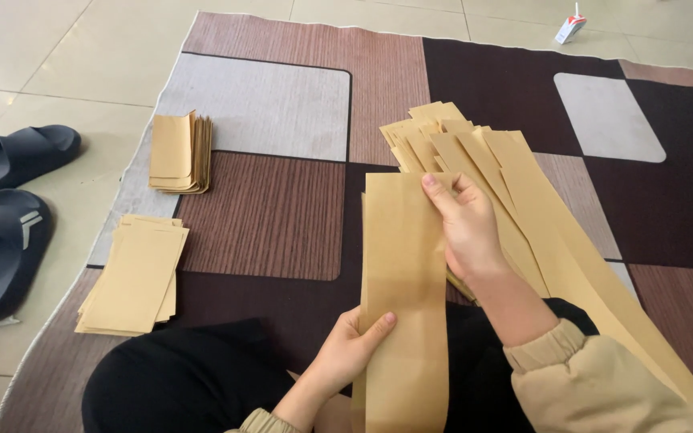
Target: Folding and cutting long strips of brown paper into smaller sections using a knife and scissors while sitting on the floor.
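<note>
A long strip of tan kraft paper (404, 297) runs upright through the lower middle of the frame, held at both ends so that it stays flat and taut above the person's lap rather than sagging onto the rug. The left hand (345, 353), at the lower centre, pinches the strip's left edge, thumb lying across the front face and the other fingers hidden behind the sheet; it is closed on the paper, not loose. The right hand (463, 223), at the centre of the frame, grips the strip's upper right corner, thumb and curled fingers pressed together over the edge, so it too is clasped on the paper. Just behind and to the right of that hand, a fanned bundle of similar long strips (515, 200) spreads from the upper centre down toward the lower right corner, lying over the person's right side within easy reach, seemingly as the supply. At the left of the frame two separate piles rest on the patterned brown and grey rug (282, 96): a stack of folded paper pieces (178, 152) in the upper left and a flatter stack of paper bags or sheets (134, 277) below it, kept well apart from the loose strips. Two dark slippers (6, 200) sit on the tiled floor at the far left edge.
</note>
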